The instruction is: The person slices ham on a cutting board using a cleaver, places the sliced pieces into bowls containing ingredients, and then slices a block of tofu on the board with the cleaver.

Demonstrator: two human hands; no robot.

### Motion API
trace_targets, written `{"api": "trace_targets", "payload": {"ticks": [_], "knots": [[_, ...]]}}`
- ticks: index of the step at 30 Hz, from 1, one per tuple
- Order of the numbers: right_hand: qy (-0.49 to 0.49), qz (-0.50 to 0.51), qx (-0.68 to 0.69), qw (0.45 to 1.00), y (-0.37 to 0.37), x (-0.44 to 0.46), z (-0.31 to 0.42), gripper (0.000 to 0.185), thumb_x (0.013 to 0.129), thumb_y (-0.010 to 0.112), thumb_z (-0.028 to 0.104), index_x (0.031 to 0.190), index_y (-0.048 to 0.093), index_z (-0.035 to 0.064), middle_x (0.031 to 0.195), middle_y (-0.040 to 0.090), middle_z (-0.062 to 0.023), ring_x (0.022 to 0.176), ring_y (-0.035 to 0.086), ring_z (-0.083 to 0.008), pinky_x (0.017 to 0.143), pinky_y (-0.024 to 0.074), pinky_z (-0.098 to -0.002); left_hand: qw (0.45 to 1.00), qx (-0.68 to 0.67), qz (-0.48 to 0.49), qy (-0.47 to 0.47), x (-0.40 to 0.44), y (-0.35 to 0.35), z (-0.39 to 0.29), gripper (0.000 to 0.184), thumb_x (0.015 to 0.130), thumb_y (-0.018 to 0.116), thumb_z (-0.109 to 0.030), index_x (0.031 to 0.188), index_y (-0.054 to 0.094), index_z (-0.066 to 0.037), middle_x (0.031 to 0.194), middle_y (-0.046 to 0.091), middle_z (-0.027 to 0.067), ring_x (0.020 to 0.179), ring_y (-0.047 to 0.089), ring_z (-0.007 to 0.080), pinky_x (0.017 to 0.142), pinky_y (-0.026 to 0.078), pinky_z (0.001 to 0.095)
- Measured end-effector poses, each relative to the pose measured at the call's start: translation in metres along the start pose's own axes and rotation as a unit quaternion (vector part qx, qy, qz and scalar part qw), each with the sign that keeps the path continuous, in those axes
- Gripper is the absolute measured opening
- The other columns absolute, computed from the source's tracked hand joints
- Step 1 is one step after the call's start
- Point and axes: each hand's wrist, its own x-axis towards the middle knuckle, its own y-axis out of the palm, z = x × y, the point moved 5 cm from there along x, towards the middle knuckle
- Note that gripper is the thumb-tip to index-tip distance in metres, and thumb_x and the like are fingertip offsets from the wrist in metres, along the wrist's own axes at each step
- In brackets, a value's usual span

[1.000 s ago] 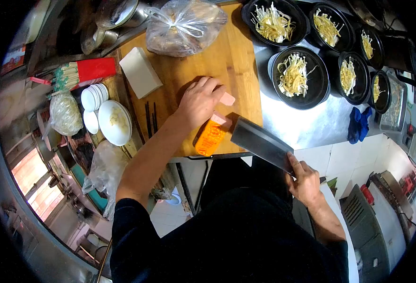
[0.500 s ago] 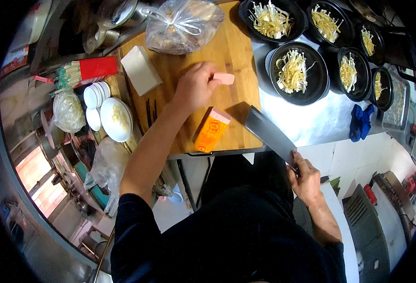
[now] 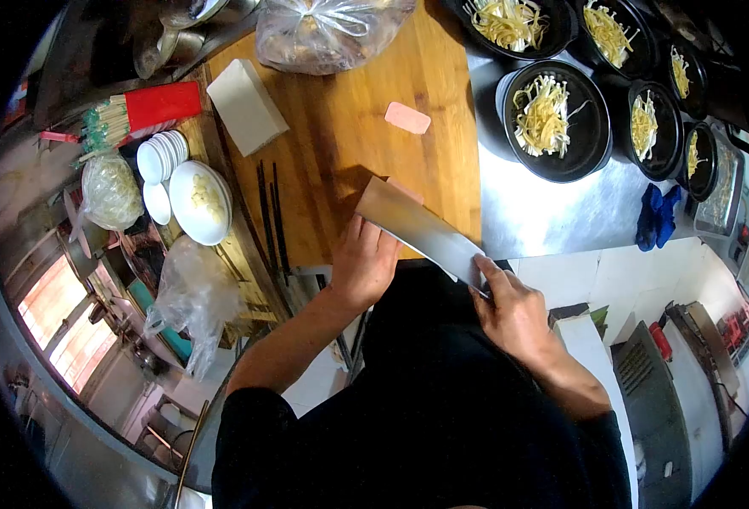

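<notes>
My right hand [image 3: 514,310] grips the handle end of a cleaver [image 3: 425,229], its broad blade slanting up and left over the near edge of the wooden cutting board [image 3: 323,144]. Behind the blade, my left hand [image 3: 364,263] is closed around the luncheon meat block; the blade hides most of that block and its orange wrapper, and only a pink edge [image 3: 406,190] shows above. Farther up the board lies a loose pink slice of luncheon meat [image 3: 407,118], apart from both hands.
Several black pots [image 3: 557,165] with enoki mushrooms and yellowish strips stand on the steel counter at right, near a blue cloth [image 3: 656,216]. A tied plastic bag [image 3: 332,42], a pale box-like block [image 3: 247,106] and dark chopsticks [image 3: 273,216] lie around the board; white bowls [image 3: 200,204] stand left.
My left hand has let go of the pink slice on the board and come down to the wrapped block. The cleaver has swung up and left across that block.
</notes>
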Motion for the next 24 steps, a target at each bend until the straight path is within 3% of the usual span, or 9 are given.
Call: {"api": "trace_targets", "payload": {"ticks": [16,18,24], "knots": [[0.002,0.040,-0.028,0.999,0.004,0.015,0.003,0.062,0.095,0.079,0.014,0.151,0.059,-0.0016,0.095,0.073,-0.0181,0.073,0.076,-0.0374,0.065,0.0651,-0.0468,1.000,0.007,0.005,0.013,-0.001,0.004,0.003,0.035,0.095,0.075,-0.010,0.127,0.070,0.004,0.130,0.061,0.0215,0.126,0.058,0.0428,0.108,0.055,0.0498],[0.043,0.091,-0.015,0.995,0.003,0.018,0.005,0.056,0.098,0.078,0.009,0.149,0.059,-0.0045,0.108,0.078,-0.0290,0.087,0.081,-0.0424,0.076,0.0690,-0.0478,1.000,-0.001,0.018,0.004,-0.002,0.004,0.003,0.035,0.095,0.074,-0.010,0.128,0.070,0.004,0.130,0.062,0.0214,0.126,0.058,0.0430,0.107,0.055,0.0498],[0.028,0.088,-0.022,0.996,0.004,0.020,0.005,0.057,0.099,0.077,0.008,0.151,0.058,-0.0044,0.108,0.078,-0.0295,0.086,0.081,-0.0420,0.075,0.0695,-0.0481,1.000,0.013,0.006,0.012,0.001,0.003,0.003,0.035,0.095,0.075,-0.011,0.127,0.071,0.003,0.127,0.062,0.0215,0.125,0.058,0.0433,0.105,0.055,0.0497]]}}
